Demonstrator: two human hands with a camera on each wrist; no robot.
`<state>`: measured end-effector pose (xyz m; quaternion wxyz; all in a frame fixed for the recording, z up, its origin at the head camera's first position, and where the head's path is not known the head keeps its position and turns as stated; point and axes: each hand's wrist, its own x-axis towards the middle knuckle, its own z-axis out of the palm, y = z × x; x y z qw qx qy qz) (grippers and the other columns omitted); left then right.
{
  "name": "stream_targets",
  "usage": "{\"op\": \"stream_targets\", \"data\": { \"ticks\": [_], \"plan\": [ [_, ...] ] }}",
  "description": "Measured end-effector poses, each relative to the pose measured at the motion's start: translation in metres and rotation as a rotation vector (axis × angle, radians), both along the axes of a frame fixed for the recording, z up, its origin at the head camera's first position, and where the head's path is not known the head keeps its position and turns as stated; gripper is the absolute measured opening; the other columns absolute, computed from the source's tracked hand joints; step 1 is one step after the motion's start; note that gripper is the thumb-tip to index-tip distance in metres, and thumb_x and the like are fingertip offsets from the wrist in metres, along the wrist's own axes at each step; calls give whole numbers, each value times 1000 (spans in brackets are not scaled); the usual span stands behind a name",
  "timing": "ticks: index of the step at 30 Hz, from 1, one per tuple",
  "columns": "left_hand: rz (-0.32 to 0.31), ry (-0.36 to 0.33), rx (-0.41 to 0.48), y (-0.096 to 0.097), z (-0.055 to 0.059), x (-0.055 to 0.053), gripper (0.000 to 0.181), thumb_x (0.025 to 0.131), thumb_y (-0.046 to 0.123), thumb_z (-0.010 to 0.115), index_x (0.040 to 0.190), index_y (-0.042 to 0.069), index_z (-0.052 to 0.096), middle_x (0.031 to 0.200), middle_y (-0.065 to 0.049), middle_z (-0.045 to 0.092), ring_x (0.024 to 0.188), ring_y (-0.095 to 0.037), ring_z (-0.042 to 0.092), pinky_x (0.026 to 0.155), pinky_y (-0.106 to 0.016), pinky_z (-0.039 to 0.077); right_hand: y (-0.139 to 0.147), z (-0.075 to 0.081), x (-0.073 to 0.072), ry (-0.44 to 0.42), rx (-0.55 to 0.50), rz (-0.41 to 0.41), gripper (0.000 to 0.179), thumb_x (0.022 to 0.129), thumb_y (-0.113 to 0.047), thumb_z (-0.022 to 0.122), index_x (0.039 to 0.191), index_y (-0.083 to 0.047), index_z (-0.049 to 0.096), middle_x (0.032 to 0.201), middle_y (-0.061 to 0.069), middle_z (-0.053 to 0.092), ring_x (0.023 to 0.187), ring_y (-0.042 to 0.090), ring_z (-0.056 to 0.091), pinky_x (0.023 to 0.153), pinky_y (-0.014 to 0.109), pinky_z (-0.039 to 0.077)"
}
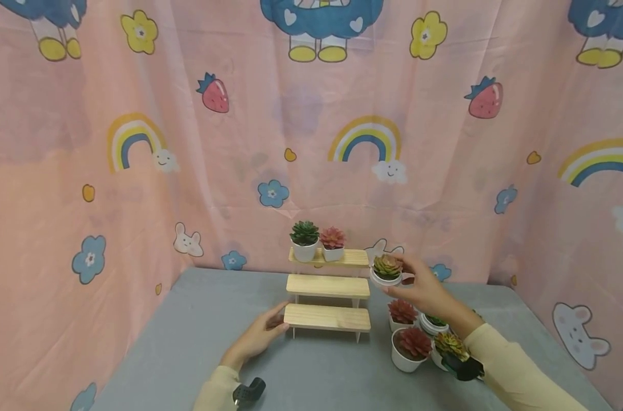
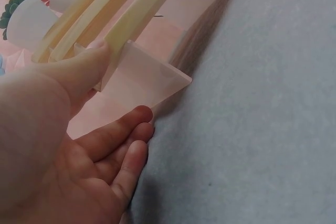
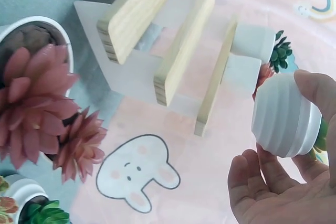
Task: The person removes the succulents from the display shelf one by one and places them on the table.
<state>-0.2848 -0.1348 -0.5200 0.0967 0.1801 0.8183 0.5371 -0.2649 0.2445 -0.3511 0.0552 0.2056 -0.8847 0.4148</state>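
A three-step stand with light wooden boards point(image 1: 328, 317) and clear side panels point(image 2: 152, 72) stands on the table. My left hand point(image 1: 257, 337) is at the left end of its lowest board. In the left wrist view the thumb touches the board, while the other fingers lie loosely extended beside the panel. My right hand point(image 1: 419, 285) holds a green-and-reddish potted succulent point(image 1: 387, 268) in the air, just right of the top board. Thumb and fingers grip its ribbed white pot point(image 3: 283, 115). On the top board sit a green potted succulent point(image 1: 305, 240) and a pink potted succulent point(image 1: 333, 242).
Several more potted succulents stand right of the stand, among them a red one point(image 1: 410, 347) and a yellow-green one point(image 1: 450, 345), partly under the right forearm. A pink printed curtain point(image 1: 311, 188) hangs behind the grey table point(image 1: 198, 308).
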Motion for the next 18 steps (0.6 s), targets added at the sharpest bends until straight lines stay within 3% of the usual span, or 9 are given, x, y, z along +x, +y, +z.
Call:
{"op": "stream_targets", "data": {
  "ticks": [8,14,18],
  "plan": [
    [-2,-15,11,1,2,-1,63,103,34,58,158,17,35,146,-24,54,135,-44,53,110,-62,44,5,-7,11,-13,38,-59,71,90,-21,76,148,3,43,134,23,60,118,36,60,90,45,55],
    [-3,-17,10,0,2,1,63,103,35,58,158,17,35,146,-24,55,135,-44,52,109,-63,44,8,-10,19,-31,46,-53,70,91,-23,76,147,3,44,134,21,60,119,36,59,91,47,55],
    [-6,-11,17,0,2,0,64,103,36,58,158,16,35,147,-25,54,136,-45,52,110,-64,43,10,-11,23,-40,40,-38,69,91,-26,77,146,0,45,131,18,62,116,28,60,89,43,56]
  ]
}}
